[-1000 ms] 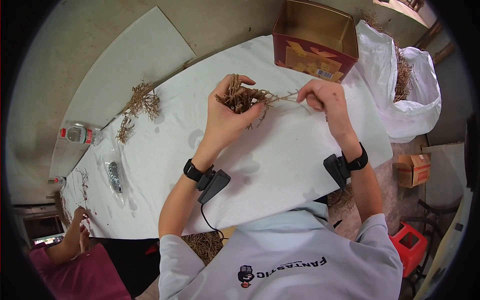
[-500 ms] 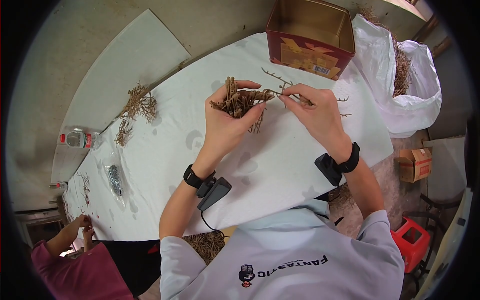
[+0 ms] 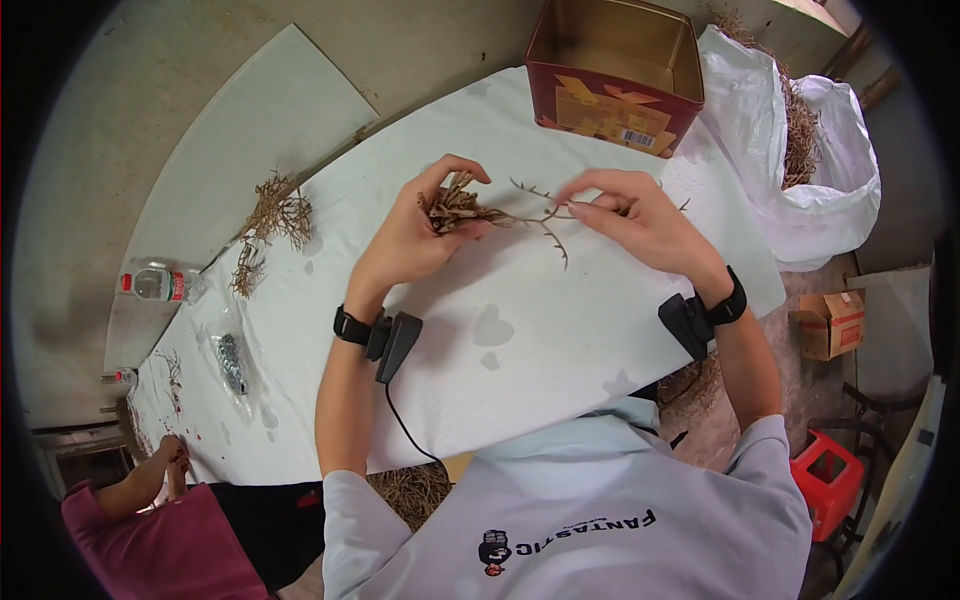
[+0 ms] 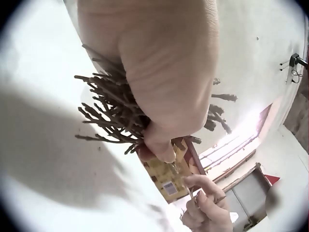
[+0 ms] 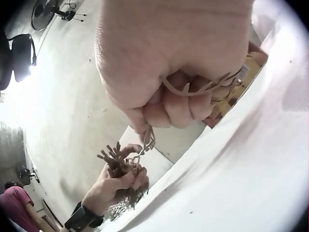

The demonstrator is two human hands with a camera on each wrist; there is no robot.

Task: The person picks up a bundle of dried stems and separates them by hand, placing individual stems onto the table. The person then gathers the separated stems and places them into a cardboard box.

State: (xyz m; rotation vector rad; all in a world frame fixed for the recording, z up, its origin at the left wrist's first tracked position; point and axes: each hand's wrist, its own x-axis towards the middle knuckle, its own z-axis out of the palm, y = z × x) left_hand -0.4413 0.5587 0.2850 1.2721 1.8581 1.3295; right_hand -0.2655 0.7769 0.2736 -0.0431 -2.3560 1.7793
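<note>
My left hand (image 3: 405,240) grips a bundle of dry brown twigs (image 3: 455,205) above the white-covered table. In the left wrist view, many stubby ends of the bundle (image 4: 113,106) stick out past the palm. To its right, my right hand (image 3: 655,225) pinches a thin branching twig (image 3: 548,230) between thumb and fingertips. That twig spans the gap between the two hands, its inner end right at the bundle. The right wrist view shows another twig piece (image 5: 186,92) lying across the curled fingers.
A red and gold tin (image 3: 610,105) stands at the back right, beside a white bag (image 3: 830,215) of twigs. Loose twigs (image 3: 280,210), a bottle (image 3: 155,284) and a plastic packet (image 3: 232,362) lie leftward. Another person (image 3: 160,540) sits at the lower left.
My right hand first came in toward the bundle and gripped the thin twig, then drew slightly away. My left hand has moved left and turned the bundle.
</note>
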